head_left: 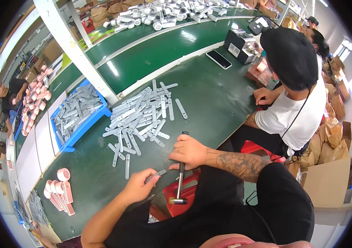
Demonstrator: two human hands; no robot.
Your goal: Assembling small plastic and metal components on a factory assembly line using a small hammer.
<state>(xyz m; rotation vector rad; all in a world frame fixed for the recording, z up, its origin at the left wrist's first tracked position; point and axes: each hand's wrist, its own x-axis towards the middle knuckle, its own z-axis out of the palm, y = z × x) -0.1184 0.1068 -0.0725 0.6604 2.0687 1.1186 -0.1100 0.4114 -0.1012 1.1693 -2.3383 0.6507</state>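
Between the thumb and fingers of my left hand (pixel 139 185) is a small grey plastic strip (pixel 156 176), held near the table's front edge. My right hand (pixel 189 152) is wrapped round the dark handle of a small hammer (pixel 180 182), whose brass-coloured head points down toward my lap. Just beyond both hands a loose pile of grey plastic strips (pixel 138 113) lies on the green table. Several pink handheld parts with round ends (pixel 62 190) lie together to the left of my left hand.
A blue bin (pixel 86 129) of grey strips stands left of the pile by a white post (pixel 79 53). A phone (pixel 219 59) and a black box (pixel 239 46) lie farther off. A co-worker in white (pixel 299 111) sits close at right. Behind runs a green conveyor (pixel 151 62) beside white parts (pixel 163 14).
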